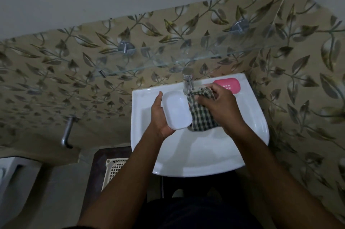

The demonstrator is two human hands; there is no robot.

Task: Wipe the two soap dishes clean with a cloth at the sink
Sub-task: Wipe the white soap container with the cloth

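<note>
Over the white sink (248,131), my left hand (159,116) holds a white soap dish (176,110) from underneath, its hollow side facing up. My right hand (220,106) grips a bunched dark checked cloth (201,116) just right of that dish, touching its right edge. A pink soap dish (228,84) with small drain holes rests on the sink's back right ledge, partly hidden behind my right hand.
A chrome tap (188,80) stands at the sink's back centre, right above the cloth. A glass shelf (168,60) on metal brackets runs along the leaf-patterned tiled wall. A cream plastic basket (114,170) sits on the floor to the left, below a wall pipe (67,131).
</note>
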